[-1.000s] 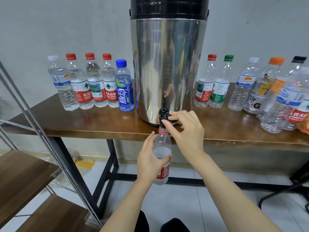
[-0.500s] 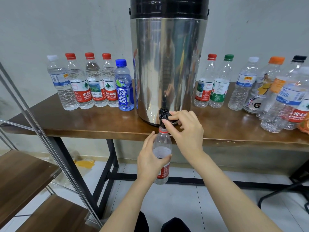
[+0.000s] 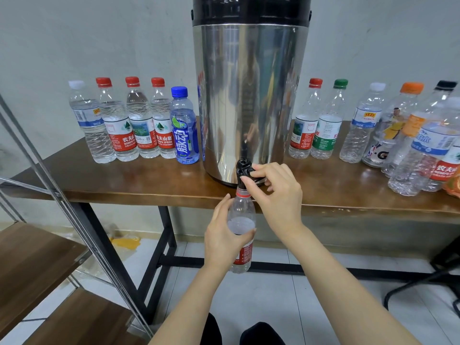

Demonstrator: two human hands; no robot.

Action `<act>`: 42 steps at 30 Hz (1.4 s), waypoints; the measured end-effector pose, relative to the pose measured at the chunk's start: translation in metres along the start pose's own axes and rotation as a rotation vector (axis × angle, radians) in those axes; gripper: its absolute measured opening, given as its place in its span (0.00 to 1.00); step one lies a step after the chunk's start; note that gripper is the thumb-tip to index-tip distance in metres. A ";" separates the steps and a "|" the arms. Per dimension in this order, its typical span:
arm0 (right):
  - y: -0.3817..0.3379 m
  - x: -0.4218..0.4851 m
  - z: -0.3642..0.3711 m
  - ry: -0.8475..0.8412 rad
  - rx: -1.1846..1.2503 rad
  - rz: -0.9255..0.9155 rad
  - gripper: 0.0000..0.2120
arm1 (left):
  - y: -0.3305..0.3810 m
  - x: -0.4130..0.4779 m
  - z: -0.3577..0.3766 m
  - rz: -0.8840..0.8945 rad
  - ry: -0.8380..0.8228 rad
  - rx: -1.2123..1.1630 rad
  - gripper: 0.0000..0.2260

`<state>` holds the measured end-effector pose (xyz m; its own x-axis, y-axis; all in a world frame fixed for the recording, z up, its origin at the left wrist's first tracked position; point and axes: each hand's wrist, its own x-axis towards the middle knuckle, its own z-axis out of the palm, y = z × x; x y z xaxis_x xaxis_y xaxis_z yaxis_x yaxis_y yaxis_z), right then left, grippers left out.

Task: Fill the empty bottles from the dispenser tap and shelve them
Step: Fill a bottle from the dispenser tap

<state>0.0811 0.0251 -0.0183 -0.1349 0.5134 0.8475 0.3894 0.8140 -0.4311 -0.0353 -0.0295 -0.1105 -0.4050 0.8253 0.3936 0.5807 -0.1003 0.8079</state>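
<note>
Nothing has visibly moved: the left hand [image 3: 221,240] still grips the part-filled bottle [image 3: 242,207] under the tap [image 3: 242,168], which the right hand [image 3: 278,195] keeps pinching, beyond the worktop [image 3: 112,180] edge.

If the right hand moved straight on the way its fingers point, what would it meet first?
The black tap: the right hand pinches it, fingers pointing left. Behind it stands the steel dispenser, probably next, though depth is unclear.

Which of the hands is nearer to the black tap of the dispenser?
Right. The right hand pinches the tap itself; the left hand is lower, gripping the bottle held under the tap.
</note>
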 end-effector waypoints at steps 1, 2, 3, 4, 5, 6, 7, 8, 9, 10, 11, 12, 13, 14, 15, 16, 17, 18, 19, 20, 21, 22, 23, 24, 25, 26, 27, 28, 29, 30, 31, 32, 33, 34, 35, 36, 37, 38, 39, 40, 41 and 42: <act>0.000 0.000 0.000 0.000 0.001 0.000 0.12 | 0.000 0.000 0.000 -0.002 0.000 -0.001 0.36; 0.000 0.000 0.000 -0.001 0.001 -0.001 0.12 | 0.000 0.000 0.000 -0.005 -0.002 -0.002 0.36; 0.000 0.000 0.000 -0.002 0.001 -0.002 0.12 | 0.000 0.000 0.000 -0.008 -0.005 -0.002 0.36; 0.000 0.000 0.000 -0.003 0.001 -0.003 0.12 | 0.000 0.000 0.000 -0.010 -0.007 -0.003 0.36; 0.001 0.000 0.000 -0.003 0.002 -0.002 0.12 | 0.000 0.000 0.000 -0.012 -0.009 -0.004 0.36; 0.001 0.000 0.000 -0.003 0.004 -0.001 0.12 | 0.000 0.000 0.000 -0.015 -0.009 -0.003 0.36; 0.001 0.000 0.001 -0.002 0.004 0.002 0.12 | 0.000 0.000 0.000 -0.016 -0.010 -0.001 0.36; 0.000 0.000 0.000 -0.002 0.003 0.004 0.12 | 0.000 0.000 0.000 -0.015 -0.009 0.001 0.36; 0.000 0.000 0.001 -0.001 0.001 0.005 0.12 | 0.000 0.000 0.000 -0.014 -0.008 0.001 0.36; 0.000 0.000 0.001 -0.001 0.001 0.004 0.12 | 0.000 0.000 0.001 -0.013 -0.007 0.001 0.36; 0.000 0.000 0.001 -0.001 0.002 0.004 0.12 | -0.001 0.000 0.001 -0.014 -0.008 0.001 0.36; 0.000 0.000 0.001 -0.001 0.002 0.003 0.12 | -0.001 0.000 0.001 -0.016 -0.010 0.000 0.36; 0.000 0.000 0.001 0.000 0.002 0.003 0.12 | -0.001 0.000 0.001 -0.018 -0.010 -0.001 0.36; 0.000 0.000 0.001 0.000 0.001 0.003 0.12 | -0.001 0.000 0.001 -0.020 -0.010 -0.004 0.36; 0.000 0.000 0.001 0.002 -0.003 0.003 0.12 | -0.001 0.000 0.001 -0.022 -0.009 -0.007 0.36; 0.001 0.000 0.001 0.003 -0.005 0.002 0.12 | -0.001 0.000 0.001 -0.022 -0.009 -0.006 0.36; 0.001 0.000 0.001 0.003 -0.007 0.001 0.12 | 0.000 0.000 0.001 -0.021 -0.009 -0.005 0.36; 0.002 0.000 0.001 0.001 -0.007 0.000 0.12 | 0.000 0.000 0.000 -0.019 -0.009 -0.005 0.36; 0.002 0.000 0.001 -0.002 -0.008 0.000 0.12 | 0.000 0.000 0.000 -0.018 -0.010 -0.005 0.36; 0.002 0.000 0.001 -0.004 -0.009 -0.001 0.12 | 0.000 0.000 0.000 -0.018 -0.011 -0.005 0.36; 0.002 0.000 0.001 -0.004 -0.009 -0.001 0.12 | 0.000 0.000 0.000 -0.017 -0.011 -0.005 0.36; 0.002 0.000 0.001 -0.003 -0.008 -0.002 0.12 | 0.000 0.000 0.000 -0.017 -0.010 -0.005 0.36; 0.002 0.000 0.001 -0.002 -0.007 -0.003 0.12 | 0.000 0.000 0.000 -0.016 -0.008 -0.006 0.36; 0.002 0.000 0.001 -0.003 -0.007 -0.004 0.12 | 0.001 0.000 0.000 -0.014 -0.006 -0.008 0.36; 0.001 0.000 0.001 -0.003 -0.008 -0.003 0.12 | 0.002 -0.001 0.000 -0.012 -0.003 -0.010 0.36; 0.001 0.000 0.001 -0.003 -0.007 0.001 0.12 | 0.002 -0.001 -0.001 -0.008 -0.001 -0.013 0.36; 0.001 0.001 0.001 -0.002 -0.005 0.005 0.12 | 0.003 -0.001 -0.001 -0.005 -0.001 -0.017 0.36; 0.000 0.001 0.001 -0.001 -0.003 0.008 0.11 | 0.003 -0.001 -0.002 -0.002 -0.001 -0.020 0.36; 0.000 0.001 0.001 0.000 -0.003 0.009 0.11 | 0.004 -0.002 -0.002 0.000 -0.002 -0.020 0.36; 0.000 0.001 0.001 -0.001 -0.006 0.008 0.11 | 0.003 -0.002 -0.002 0.001 -0.001 -0.017 0.36; 0.000 0.001 0.001 -0.003 -0.009 0.006 0.12 | 0.003 -0.002 -0.002 0.001 0.000 -0.016 0.36; 0.000 0.001 0.000 -0.006 -0.010 0.006 0.12 | 0.002 -0.002 -0.001 -0.001 0.000 -0.019 0.36; 0.000 0.001 0.000 -0.007 -0.010 0.007 0.12 | 0.002 -0.001 -0.001 -0.003 0.000 -0.023 0.37; 0.000 0.001 0.000 -0.007 -0.011 0.006 0.12 | 0.002 -0.001 0.000 -0.006 0.000 -0.026 0.37; 0.000 0.001 0.000 -0.005 -0.013 0.005 0.12 | 0.001 -0.001 0.000 -0.007 0.001 -0.026 0.37; 0.000 0.001 0.000 -0.004 -0.016 0.002 0.12 | 0.002 -0.001 0.000 -0.006 0.004 -0.026 0.37; 0.000 0.001 0.000 -0.002 -0.018 0.000 0.12 | 0.002 -0.001 0.000 -0.004 0.006 -0.026 0.37; 0.000 0.001 0.000 -0.001 -0.020 -0.002 0.12 | 0.002 -0.001 0.000 -0.003 0.007 -0.026 0.37; 0.000 0.001 0.000 0.000 -0.021 -0.002 0.12 | 0.002 -0.001 0.000 -0.005 0.005 -0.025 0.37; 0.000 0.001 0.000 0.000 -0.022 -0.002 0.12 | 0.003 -0.001 0.000 -0.008 0.004 -0.025 0.37; 0.000 0.001 0.000 -0.002 -0.021 -0.001 0.12 | 0.003 -0.001 0.000 -0.011 0.003 -0.025 0.37; 0.000 0.001 0.000 -0.005 -0.019 0.001 0.12 | 0.003 -0.001 0.000 -0.013 0.002 -0.023 0.37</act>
<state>0.0811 0.0253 -0.0173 -0.1390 0.5153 0.8457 0.4069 0.8082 -0.4256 -0.0330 -0.0306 -0.1090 -0.4138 0.8255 0.3838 0.5591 -0.1023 0.8228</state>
